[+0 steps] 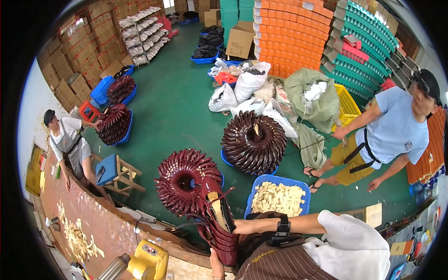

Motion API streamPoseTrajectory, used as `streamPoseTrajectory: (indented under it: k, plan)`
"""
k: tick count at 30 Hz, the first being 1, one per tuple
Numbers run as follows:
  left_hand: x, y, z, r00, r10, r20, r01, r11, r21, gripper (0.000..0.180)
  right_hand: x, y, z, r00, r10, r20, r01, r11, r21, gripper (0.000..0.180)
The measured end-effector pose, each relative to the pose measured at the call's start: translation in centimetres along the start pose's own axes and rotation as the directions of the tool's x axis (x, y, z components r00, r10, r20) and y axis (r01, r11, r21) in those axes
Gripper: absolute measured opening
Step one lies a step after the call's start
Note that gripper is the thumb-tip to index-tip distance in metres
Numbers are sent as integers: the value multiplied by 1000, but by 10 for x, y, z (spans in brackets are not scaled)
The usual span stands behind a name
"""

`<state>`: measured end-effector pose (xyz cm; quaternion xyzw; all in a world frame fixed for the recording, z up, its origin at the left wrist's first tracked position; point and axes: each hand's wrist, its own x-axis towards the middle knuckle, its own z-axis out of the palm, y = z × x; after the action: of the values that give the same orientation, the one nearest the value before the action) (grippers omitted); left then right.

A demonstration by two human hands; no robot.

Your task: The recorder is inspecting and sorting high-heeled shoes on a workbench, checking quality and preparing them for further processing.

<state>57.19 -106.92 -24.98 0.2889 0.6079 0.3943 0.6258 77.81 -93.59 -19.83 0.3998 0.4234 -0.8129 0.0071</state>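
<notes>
A stack of dark red strapped shoes (225, 245), nested one in another, is between my two hands over the edge of the workbench. The top shoe shows its pale insole, and a thin strap sticks out beside it. My right hand (243, 227) is closed on the right side of the stack, its fingertips partly hidden. Against the lower left side of the stack is my left hand (216, 264), its fingers partly out of sight behind the shoes. Just beyond stands a ring-shaped pile of matching red shoes (168, 184) in a blue basket.
A yellow machine (150, 261) and scattered pale pieces (77, 235) are on the workbench (51, 191). A blue basket of cream pieces (304, 186) stands ahead, near a darker shoe pile (238, 151). One co-worker (394, 119) stands right, another (70, 140) left by a stool (109, 171).
</notes>
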Motion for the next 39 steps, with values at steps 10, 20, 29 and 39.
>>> streamPoseTrajectory:
  k: [10,20,29,39]
  plan:
    - [4,-5,1,998,-40,-42,38,998,-55,59,-10,-9,10,991,-104,-87,104,995,-10,49]
    - [-19,31,19,992,-43,-121,32,996,-85,57,-10,-18,10,999,-36,-24,35,999,-27,52]
    - [-17,21,15,997,52,-60,-55,997,-60,54,-19,-25,14,999,-7,-33,5,999,-50,48]
    - [-15,20,15,987,136,-89,-137,990,-12,54,-18,-14,11,999,-20,-35,21,999,35,39]
